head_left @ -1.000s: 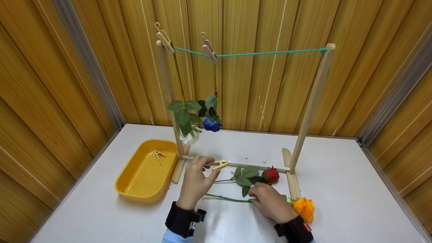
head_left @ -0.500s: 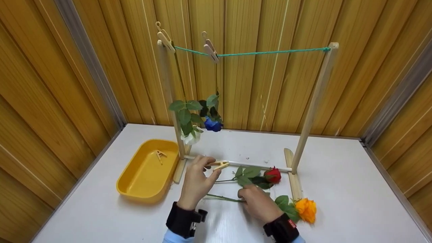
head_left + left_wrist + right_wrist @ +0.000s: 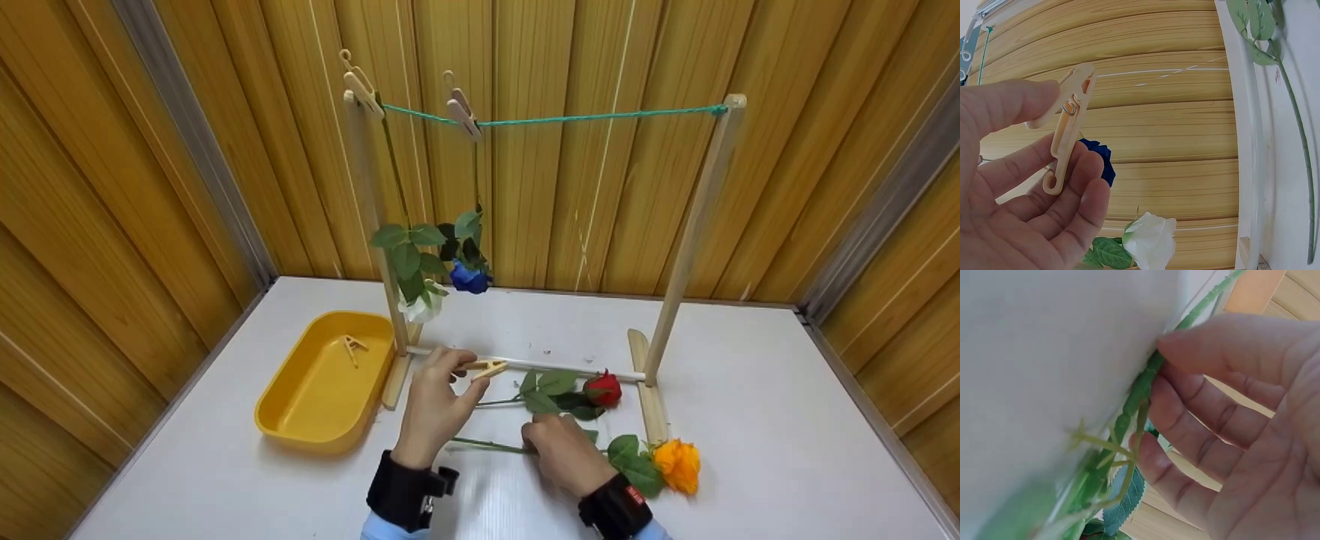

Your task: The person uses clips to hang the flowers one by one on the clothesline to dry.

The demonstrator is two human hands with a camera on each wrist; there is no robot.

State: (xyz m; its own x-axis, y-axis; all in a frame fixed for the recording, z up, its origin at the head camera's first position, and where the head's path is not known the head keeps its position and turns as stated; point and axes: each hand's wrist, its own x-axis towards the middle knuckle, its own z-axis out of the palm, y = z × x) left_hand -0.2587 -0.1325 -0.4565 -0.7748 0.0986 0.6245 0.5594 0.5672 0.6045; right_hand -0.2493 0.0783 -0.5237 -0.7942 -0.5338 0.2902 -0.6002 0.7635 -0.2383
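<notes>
Pinching clothespin (image 3: 1075, 126) (your left hand (image 3: 435, 405)), orange rose (image 3: 677, 466) stem (image 3: 487, 445) (right hand (image 3: 566, 454)) — white rose (image 3: 421, 304), blue rose (image 3: 470, 277) hung; orange, red rose (image 3: 602, 389) unhung.

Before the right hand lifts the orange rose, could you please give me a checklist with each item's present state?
1. Clothespin held in the left hand: ok.
2. Orange rose pinched by its stem in the right hand: ok.
3. Bare stretch on the green line, right of the hanging blue rose: ok.
4. Spare clothespin in the yellow tray: ok, one.
5. Frame steady enough: cannot tell.
</notes>
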